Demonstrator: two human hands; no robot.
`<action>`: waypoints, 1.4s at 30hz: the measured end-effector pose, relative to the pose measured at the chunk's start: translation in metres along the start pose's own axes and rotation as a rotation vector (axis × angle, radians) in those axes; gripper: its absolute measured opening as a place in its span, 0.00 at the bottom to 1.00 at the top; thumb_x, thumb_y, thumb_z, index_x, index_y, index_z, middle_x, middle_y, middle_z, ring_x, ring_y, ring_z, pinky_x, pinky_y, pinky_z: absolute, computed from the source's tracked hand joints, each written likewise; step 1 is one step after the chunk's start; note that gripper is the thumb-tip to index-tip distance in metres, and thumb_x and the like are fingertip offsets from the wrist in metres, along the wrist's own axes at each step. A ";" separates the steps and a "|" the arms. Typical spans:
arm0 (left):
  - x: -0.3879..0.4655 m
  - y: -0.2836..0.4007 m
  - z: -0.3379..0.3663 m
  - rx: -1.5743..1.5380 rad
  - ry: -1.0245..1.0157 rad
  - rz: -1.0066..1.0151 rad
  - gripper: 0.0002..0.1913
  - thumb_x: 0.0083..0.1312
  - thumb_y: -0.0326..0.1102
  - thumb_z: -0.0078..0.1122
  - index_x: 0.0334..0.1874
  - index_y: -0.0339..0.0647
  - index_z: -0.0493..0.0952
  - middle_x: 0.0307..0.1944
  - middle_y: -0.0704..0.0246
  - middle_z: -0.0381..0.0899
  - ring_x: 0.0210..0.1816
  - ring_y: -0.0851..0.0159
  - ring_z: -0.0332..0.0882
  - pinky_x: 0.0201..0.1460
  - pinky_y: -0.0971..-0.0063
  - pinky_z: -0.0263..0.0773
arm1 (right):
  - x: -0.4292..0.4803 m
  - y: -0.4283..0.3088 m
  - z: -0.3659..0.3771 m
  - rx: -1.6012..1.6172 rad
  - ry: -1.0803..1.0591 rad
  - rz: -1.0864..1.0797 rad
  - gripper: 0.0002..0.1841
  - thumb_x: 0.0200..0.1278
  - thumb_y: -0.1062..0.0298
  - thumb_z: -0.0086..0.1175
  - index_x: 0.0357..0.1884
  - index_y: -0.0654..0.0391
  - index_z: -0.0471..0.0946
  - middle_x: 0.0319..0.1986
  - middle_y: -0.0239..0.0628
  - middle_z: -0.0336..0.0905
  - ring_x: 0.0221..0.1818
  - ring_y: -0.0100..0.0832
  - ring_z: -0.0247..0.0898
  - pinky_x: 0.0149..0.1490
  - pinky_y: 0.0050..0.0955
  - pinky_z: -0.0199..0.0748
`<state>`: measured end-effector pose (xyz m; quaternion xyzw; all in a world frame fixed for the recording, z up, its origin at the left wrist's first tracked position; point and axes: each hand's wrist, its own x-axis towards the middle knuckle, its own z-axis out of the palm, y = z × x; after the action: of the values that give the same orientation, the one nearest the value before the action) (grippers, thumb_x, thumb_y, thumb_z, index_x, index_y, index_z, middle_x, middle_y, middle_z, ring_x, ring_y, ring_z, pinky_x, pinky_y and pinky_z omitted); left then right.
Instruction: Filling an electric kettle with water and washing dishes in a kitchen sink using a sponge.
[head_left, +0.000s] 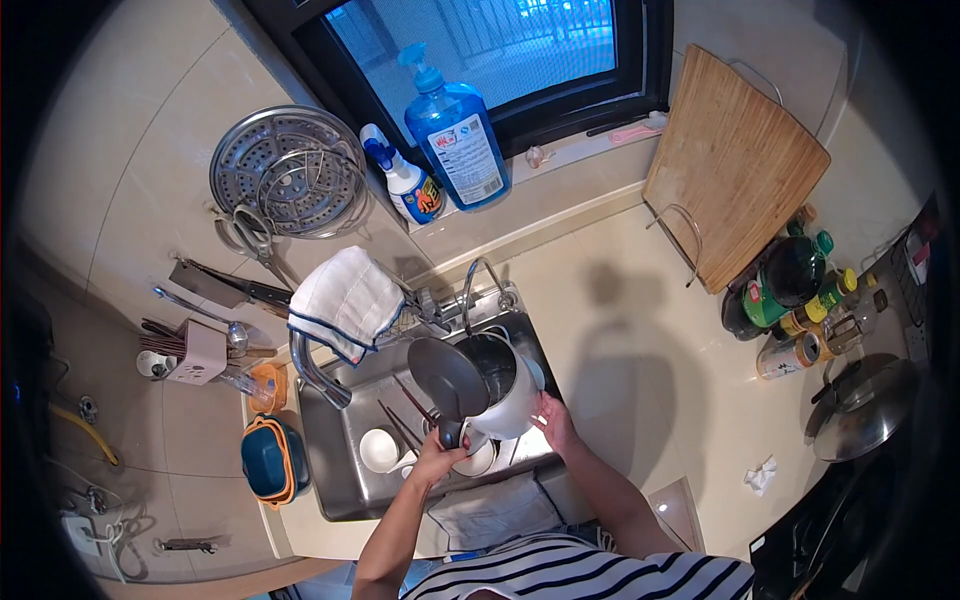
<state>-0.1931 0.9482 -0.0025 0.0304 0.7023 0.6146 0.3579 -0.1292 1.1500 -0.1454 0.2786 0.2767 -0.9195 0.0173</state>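
My left hand (441, 456) grips the black handle (450, 433) of a white kettle (512, 409) held tilted over the sink (345, 480). Its round dark lid (442, 375) stands raised on the handle side, so the dark inside shows. The fingertips of my right hand (555, 421) touch the kettle's right side. A thin curved tap (469, 289) reaches down to the kettle's mouth; whether water runs is unclear. Below, in the sink, are a white ladle-shaped bowl (379, 450), several chopsticks (401, 424) and another white bowl (476, 459), partly hidden by the kettle and my left hand.
The main faucet (322, 375) arches over the sink's left, near a hanging white cloth (349, 300). Stacked basins (274, 457) stand left. A blue soap bottle (465, 146) is on the sill. A cutting board (739, 165), bottles (787, 277) and a pan lid (862, 420) are right.
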 end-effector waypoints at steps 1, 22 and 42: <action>0.000 0.000 0.000 -0.009 0.004 -0.001 0.10 0.42 0.16 0.49 0.28 0.35 0.69 0.25 0.69 0.70 0.28 0.70 0.71 0.32 0.77 0.72 | -0.001 -0.001 0.001 0.000 0.000 0.000 0.28 0.51 0.54 0.37 0.54 0.55 0.55 0.50 0.29 0.58 0.51 0.28 0.53 0.53 0.32 0.51; 0.003 -0.006 -0.003 -0.045 -0.015 -0.008 0.10 0.40 0.17 0.50 0.27 0.37 0.69 0.23 0.71 0.70 0.25 0.74 0.70 0.27 0.81 0.69 | 0.002 0.003 -0.003 -0.034 0.018 0.033 0.29 0.51 0.53 0.36 0.56 0.55 0.52 0.51 0.28 0.57 0.51 0.26 0.52 0.53 0.32 0.49; 0.002 -0.004 -0.003 -0.055 -0.040 -0.030 0.10 0.41 0.16 0.49 0.27 0.36 0.68 0.24 0.70 0.70 0.25 0.72 0.70 0.27 0.80 0.70 | 0.004 0.007 -0.005 -0.022 0.069 0.035 0.19 0.51 0.53 0.37 0.44 0.50 0.64 0.44 0.26 0.65 0.47 0.25 0.57 0.50 0.32 0.52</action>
<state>-0.1946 0.9458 -0.0073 0.0223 0.6780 0.6277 0.3819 -0.1288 1.1471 -0.1550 0.3146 0.2824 -0.9058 0.0269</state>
